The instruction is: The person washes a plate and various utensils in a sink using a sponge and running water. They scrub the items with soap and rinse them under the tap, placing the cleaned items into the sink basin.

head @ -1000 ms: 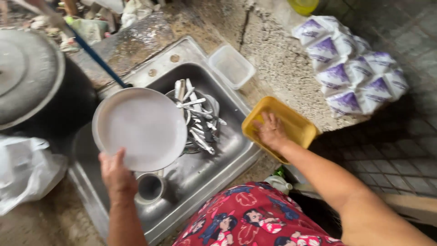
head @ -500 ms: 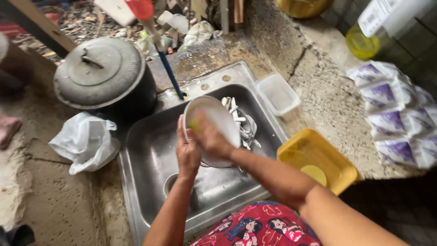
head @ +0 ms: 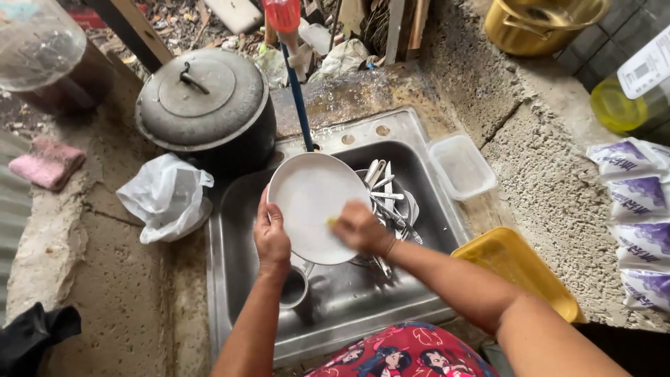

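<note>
1. Now I count one white plate (head: 310, 202) over the sink (head: 349, 300); left hand (head: 271, 237) fingers clamped on its rim.
2. Right hand (head: 359, 227) fingers pinch one yellow sponge (head: 331, 222) against it.
3. Beyond the fingers: cutlery pile (head: 387, 195), one blue pipe (head: 299, 105).

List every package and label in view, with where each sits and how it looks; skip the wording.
Sachet packets: stacked at the right edge on the concrete counter, white pouches with purple print.
Label: upper right corner, a white rectangle with dark print; what it is fixed to cannot be told.
White plastic bag: crumpled on the counter left of the sink, unprinted.
No signs or screens.
</note>
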